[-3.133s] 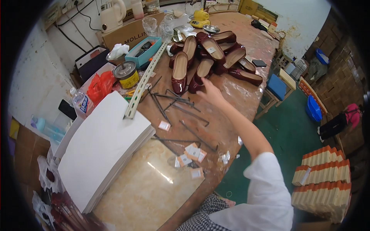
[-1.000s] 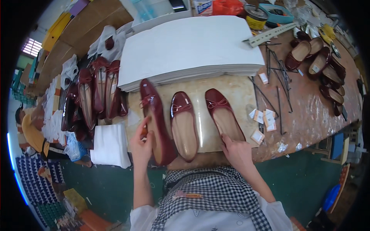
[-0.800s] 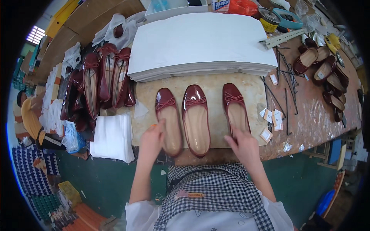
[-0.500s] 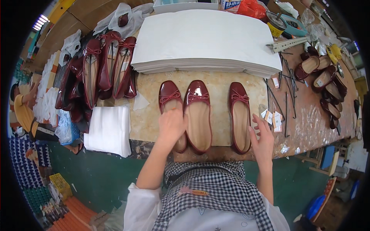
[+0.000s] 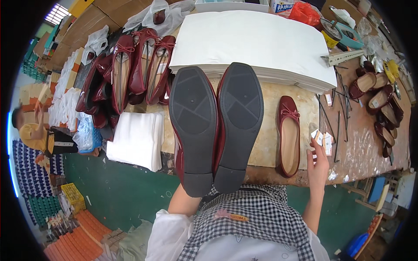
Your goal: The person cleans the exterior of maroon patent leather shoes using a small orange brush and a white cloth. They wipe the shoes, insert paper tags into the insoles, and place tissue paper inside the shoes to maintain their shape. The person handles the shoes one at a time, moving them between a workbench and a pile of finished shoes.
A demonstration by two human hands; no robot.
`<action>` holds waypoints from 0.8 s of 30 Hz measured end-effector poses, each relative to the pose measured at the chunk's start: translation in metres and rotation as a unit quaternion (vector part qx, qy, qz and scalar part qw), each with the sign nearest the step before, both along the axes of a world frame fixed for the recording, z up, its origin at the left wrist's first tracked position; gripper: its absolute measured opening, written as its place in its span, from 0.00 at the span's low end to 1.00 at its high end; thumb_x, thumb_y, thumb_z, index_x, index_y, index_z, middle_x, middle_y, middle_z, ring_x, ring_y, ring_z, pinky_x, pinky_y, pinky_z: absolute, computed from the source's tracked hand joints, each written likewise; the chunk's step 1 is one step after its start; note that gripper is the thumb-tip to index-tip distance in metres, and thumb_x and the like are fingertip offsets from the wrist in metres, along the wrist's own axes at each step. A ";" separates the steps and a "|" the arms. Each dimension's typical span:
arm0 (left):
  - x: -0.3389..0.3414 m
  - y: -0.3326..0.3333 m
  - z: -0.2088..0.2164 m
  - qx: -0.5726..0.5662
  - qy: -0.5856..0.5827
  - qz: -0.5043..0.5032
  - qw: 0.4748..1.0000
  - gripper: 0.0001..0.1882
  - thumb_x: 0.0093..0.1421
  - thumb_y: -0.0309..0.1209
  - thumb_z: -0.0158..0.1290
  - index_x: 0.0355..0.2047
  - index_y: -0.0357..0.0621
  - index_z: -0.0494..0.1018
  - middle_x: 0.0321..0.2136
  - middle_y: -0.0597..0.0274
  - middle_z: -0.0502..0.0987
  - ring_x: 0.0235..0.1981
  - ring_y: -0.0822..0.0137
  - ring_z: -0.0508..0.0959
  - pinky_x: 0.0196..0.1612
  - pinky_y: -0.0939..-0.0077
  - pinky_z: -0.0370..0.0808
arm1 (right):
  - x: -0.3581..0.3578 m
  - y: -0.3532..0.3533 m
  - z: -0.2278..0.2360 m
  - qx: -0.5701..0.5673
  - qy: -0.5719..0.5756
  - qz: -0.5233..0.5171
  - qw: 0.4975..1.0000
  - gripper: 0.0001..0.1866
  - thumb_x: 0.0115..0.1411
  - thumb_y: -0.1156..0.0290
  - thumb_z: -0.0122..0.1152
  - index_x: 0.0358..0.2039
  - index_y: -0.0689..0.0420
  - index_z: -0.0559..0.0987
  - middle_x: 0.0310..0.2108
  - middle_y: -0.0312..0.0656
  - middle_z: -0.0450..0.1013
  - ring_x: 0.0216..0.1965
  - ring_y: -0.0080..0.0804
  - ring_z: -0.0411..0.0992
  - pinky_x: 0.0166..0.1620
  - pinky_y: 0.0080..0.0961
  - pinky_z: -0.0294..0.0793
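Raised close to me, soles facing up toward me, are two dark red patent ballet flats [image 5: 239,104] with black soles, held side by side. My left forearm [image 5: 184,202] runs up behind them; the hand gripping them is hidden by the shoes. A third ballet flat [image 5: 289,135], with a bow and beige lining, stands upright on the table to their right. Beyond it, my right hand [image 5: 319,163] has its fingers stretched and apart, the fingertips at some small white tags [image 5: 323,140] and seemingly touching them.
A thick stack of white paper [image 5: 257,39] spans the table's back. More red flats [image 5: 124,74] and folded white sheets [image 5: 136,139] lie left. To the right are thin black rods [image 5: 338,135], a ruler [image 5: 344,57] and loose flats [image 5: 381,102]. A person [image 5: 32,130] is far left.
My left hand has lifted two flats off the table and turned their soles toward me. My right hand has moved from beside the third flat to the tags.
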State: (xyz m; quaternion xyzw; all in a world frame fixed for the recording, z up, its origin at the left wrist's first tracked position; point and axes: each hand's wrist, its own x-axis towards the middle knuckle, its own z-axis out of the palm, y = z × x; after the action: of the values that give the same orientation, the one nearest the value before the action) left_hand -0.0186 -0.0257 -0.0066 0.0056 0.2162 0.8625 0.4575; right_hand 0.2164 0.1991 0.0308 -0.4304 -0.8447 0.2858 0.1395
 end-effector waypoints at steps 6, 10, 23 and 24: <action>0.000 -0.002 0.002 -0.011 0.009 0.024 1.000 0.21 0.61 0.26 0.48 0.56 0.37 0.68 0.38 0.56 0.80 0.37 0.65 0.79 0.41 0.73 0.74 | 0.004 -0.004 0.000 0.010 0.003 -0.001 1.000 0.18 0.62 0.74 0.54 0.54 0.57 0.74 0.44 0.42 0.75 0.35 0.27 0.73 0.34 0.23 0.73; 0.000 0.003 0.003 -0.017 0.008 0.030 0.999 0.21 0.61 0.26 0.48 0.56 0.36 0.68 0.38 0.56 0.80 0.37 0.66 0.78 0.42 0.73 0.74 | 0.013 -0.005 -0.001 0.005 -0.006 0.002 1.000 0.17 0.62 0.74 0.53 0.52 0.58 0.75 0.43 0.43 0.75 0.36 0.30 0.74 0.36 0.25 0.74; -0.024 0.039 0.037 -0.619 0.682 -0.089 0.379 0.15 0.58 0.34 0.53 0.44 0.42 0.76 0.29 0.48 0.78 0.28 0.48 0.78 0.33 0.59 0.72 | 0.084 0.055 -0.003 0.099 -0.015 -0.111 0.989 0.09 0.56 0.74 0.59 0.38 0.59 0.81 0.33 0.45 0.76 0.33 0.39 0.76 0.37 0.32 0.73; -0.021 0.045 0.047 -0.628 0.681 -0.079 0.368 0.14 0.58 0.34 0.54 0.43 0.43 0.76 0.28 0.49 0.78 0.28 0.50 0.78 0.32 0.60 0.72 | 0.086 0.059 -0.003 0.101 -0.020 -0.101 0.990 0.08 0.56 0.74 0.60 0.36 0.59 0.81 0.32 0.44 0.76 0.33 0.39 0.75 0.36 0.32 0.73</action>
State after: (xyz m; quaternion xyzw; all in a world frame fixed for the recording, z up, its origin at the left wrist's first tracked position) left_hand -0.0393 0.0194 0.0408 0.3192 0.9324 0.1416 0.0930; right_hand 0.3021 0.2577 0.0275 -0.5031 -0.8239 0.1750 0.1938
